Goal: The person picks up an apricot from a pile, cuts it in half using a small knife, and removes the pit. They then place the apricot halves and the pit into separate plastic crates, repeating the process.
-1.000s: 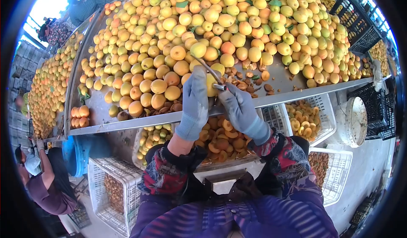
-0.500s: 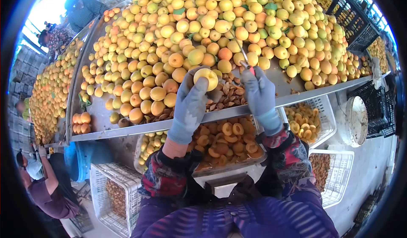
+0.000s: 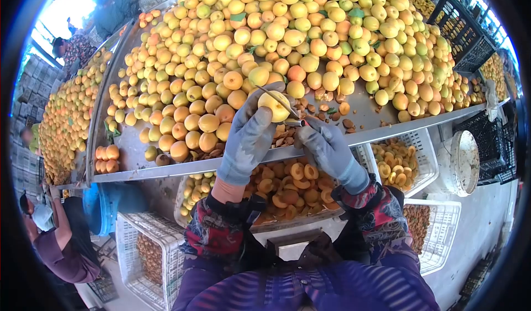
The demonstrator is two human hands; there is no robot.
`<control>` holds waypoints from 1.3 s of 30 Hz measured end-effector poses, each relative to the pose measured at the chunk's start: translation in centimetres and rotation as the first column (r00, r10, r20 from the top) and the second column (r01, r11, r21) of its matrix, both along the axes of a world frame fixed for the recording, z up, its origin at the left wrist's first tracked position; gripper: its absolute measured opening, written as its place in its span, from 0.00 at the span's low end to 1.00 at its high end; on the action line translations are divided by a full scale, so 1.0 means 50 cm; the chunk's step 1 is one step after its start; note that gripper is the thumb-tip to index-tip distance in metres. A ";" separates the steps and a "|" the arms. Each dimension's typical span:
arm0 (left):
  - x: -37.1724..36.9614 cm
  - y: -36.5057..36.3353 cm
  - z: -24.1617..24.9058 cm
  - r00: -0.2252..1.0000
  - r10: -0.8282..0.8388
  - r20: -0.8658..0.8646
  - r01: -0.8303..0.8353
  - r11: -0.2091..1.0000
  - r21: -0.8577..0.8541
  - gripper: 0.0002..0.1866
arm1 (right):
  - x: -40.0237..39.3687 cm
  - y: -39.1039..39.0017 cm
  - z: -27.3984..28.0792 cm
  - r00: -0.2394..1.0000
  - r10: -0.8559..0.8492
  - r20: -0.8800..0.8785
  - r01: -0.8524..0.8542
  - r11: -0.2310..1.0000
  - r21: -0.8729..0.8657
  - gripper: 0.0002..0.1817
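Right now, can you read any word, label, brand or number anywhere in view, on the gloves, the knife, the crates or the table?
None can be read: the left hand holding the apricot, the right hand with the knife, the metal table and the white crates bear no legible text.
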State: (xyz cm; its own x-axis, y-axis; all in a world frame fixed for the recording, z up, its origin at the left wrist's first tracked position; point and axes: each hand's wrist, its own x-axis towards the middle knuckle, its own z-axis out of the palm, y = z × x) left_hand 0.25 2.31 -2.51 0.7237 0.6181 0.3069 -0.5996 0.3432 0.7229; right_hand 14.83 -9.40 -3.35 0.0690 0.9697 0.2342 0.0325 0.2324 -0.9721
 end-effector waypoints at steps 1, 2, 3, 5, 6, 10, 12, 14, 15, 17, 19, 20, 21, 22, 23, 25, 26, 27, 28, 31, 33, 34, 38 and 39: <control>-0.001 0.000 0.002 1.000 0.003 0.000 -0.003 1.000 -0.001 0.28 | -0.004 0.000 0.003 1.000 -0.027 -0.012 0.027 1.000 -0.012 0.24; -0.001 -0.001 0.005 1.000 0.004 -0.004 -0.004 1.000 0.001 0.28 | -0.007 0.001 0.005 1.000 -0.023 -0.012 0.023 1.000 -0.012 0.24; -0.003 -0.002 0.008 1.000 0.005 -0.008 -0.005 1.000 0.002 0.28 | -0.009 0.001 0.006 0.999 -0.030 -0.028 0.030 1.000 0.007 0.23; -0.004 -0.002 0.012 1.000 -0.006 -0.007 0.006 1.000 0.005 0.28 | -0.009 0.004 0.002 0.998 -0.038 -0.043 0.039 0.999 0.028 0.22; -0.005 -0.001 0.013 1.000 -0.018 -0.004 0.018 1.000 0.007 0.27 | -0.005 0.009 -0.007 1.000 -0.022 0.000 0.022 0.997 0.073 0.21; -0.004 -0.005 0.015 1.000 -0.023 -0.014 0.023 1.000 0.012 0.27 | -0.028 0.008 0.011 0.990 -0.122 0.077 0.120 0.992 0.032 0.20; -0.002 -0.011 0.014 1.000 0.004 -0.013 -0.004 1.000 0.001 0.27 | -0.041 0.014 0.003 0.986 -0.148 0.075 0.147 0.989 0.020 0.20; -0.002 -0.011 0.010 0.999 0.037 -0.027 -0.037 0.999 -0.010 0.27 | -0.044 0.018 -0.006 0.982 -0.172 0.080 0.172 0.985 0.010 0.19; -0.001 -0.009 0.011 0.997 0.068 -0.040 -0.069 0.997 -0.017 0.27 | -0.043 0.022 -0.011 0.984 -0.176 0.006 0.176 0.984 0.025 0.19; -0.002 -0.008 0.025 0.993 0.090 -0.078 -0.088 0.996 0.035 0.26 | -0.043 0.021 -0.011 0.982 -0.174 -0.072 0.177 0.983 0.041 0.19; -0.002 -0.005 0.032 0.988 0.110 -0.113 -0.101 0.991 0.087 0.26 | -0.037 0.014 0.000 0.979 -0.206 -0.001 0.205 0.975 0.088 0.19; -0.006 -0.002 0.032 0.964 0.203 -0.171 -0.163 0.961 0.223 0.26 | -0.037 0.013 0.005 0.978 -0.208 0.000 0.207 0.974 0.088 0.19; -0.007 -0.002 0.032 0.929 0.302 -0.213 -0.213 0.909 0.357 0.26 | -0.038 0.013 0.011 0.978 -0.210 0.013 0.210 0.978 -0.001 0.20; -0.005 -0.002 0.029 0.930 0.300 -0.212 -0.212 0.909 0.358 0.26 | -0.041 0.016 0.015 0.977 -0.210 0.025 0.211 0.973 -0.088 0.20; -0.003 -0.003 0.023 0.923 0.328 -0.202 -0.240 0.900 0.365 0.25 | -0.047 0.017 0.014 0.977 -0.211 0.026 0.212 0.973 -0.087 0.20; 0.001 -0.014 0.017 0.914 0.357 -0.191 -0.270 0.889 0.371 0.24 | -0.064 0.017 0.007 0.968 -0.250 0.014 0.250 0.968 -0.021 0.20; 0.006 -0.025 0.015 0.957 0.244 -0.160 -0.227 0.967 0.115 0.24 | -0.070 0.020 0.002 0.969 -0.248 0.015 0.248 0.968 -0.020 0.20; 0.008 -0.033 0.014 0.985 0.141 -0.098 -0.154 0.978 -0.143 0.26 | -0.077 0.024 -0.004 0.957 -0.285 0.055 0.285 0.959 0.002 0.20; 0.010 -0.037 0.018 0.985 0.148 -0.094 -0.160 0.977 -0.141 0.26 | -0.079 0.027 -0.008 0.943 -0.319 0.097 0.318 0.948 0.027 0.19; 0.009 -0.036 0.027 0.990 0.130 -0.060 -0.137 0.983 -0.126 0.24 | -0.074 0.024 -0.013 0.939 -0.320 0.122 0.314 0.947 0.066 0.18; 0.013 -0.039 0.036 0.970 0.232 -0.067 -0.235 0.971 -0.040 0.24 | -0.072 0.019 -0.008 0.945 -0.301 0.127 0.305 0.952 -0.010 0.17; 0.015 -0.040 0.041 0.940 0.333 -0.074 -0.331 0.943 0.045 0.25 | -0.071 0.018 -0.005 0.951 -0.283 0.123 0.295 0.951 -0.092 0.17; 0.008 -0.037 0.023 0.869 0.468 -0.159 -0.440 0.879 0.184 0.24 | -0.078 0.027 -0.001 0.938 -0.311 0.154 0.321 0.946 -0.046 0.16; 0.007 -0.035 0.020 0.868 0.470 -0.162 -0.441 0.878 0.185 0.24 | -0.078 0.029 0.001 0.906 -0.335 0.258 0.341 0.940 0.025 0.16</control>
